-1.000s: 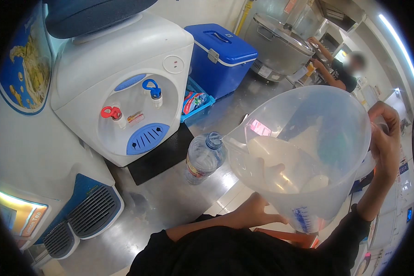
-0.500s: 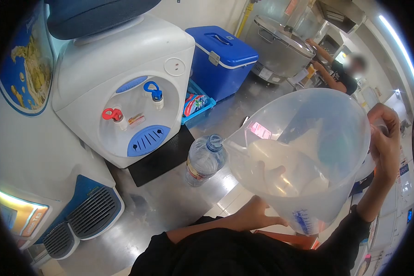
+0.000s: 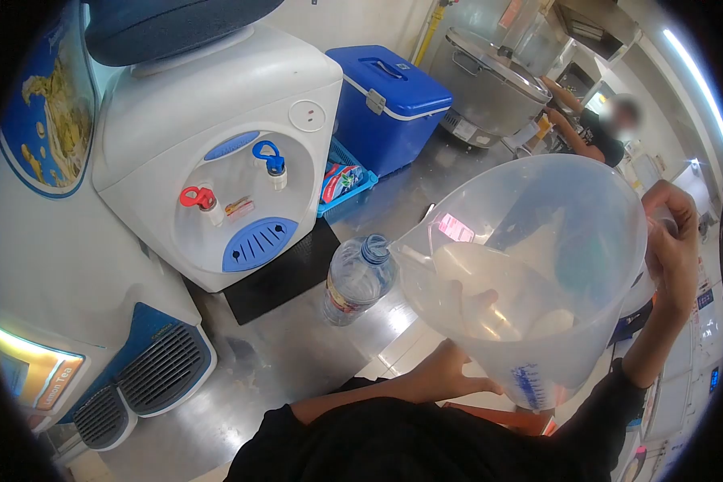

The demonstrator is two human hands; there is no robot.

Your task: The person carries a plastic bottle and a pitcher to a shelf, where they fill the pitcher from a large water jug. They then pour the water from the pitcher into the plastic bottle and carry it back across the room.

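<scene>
A large translucent plastic measuring jug (image 3: 530, 345) with blue scale marks is tilted, its spout beside the open mouth of a clear plastic bottle (image 3: 361, 277). The bottle stands upright on the metal counter. My right hand (image 3: 671, 241) is closed around the jug's handle at the right. Low on the jug's near side, my left hand (image 3: 450, 373) supports it; some of its fingers are hidden behind the wall. Pale, see-through contents seem to lie inside, though I cannot make out a stream at the spout.
A white water dispenser (image 3: 217, 96) with red and blue taps stands behind the bottle, above a black mat (image 3: 285, 277). Beyond are a blue cooler box (image 3: 390, 104), a blue basket (image 3: 349, 197) and a large metal cooker (image 3: 490, 88). Another person (image 3: 594, 132) works at the back right.
Almost nothing differs. Both hands, the jug and the bottle keep their places; the other person's raised arm has shifted slightly.
</scene>
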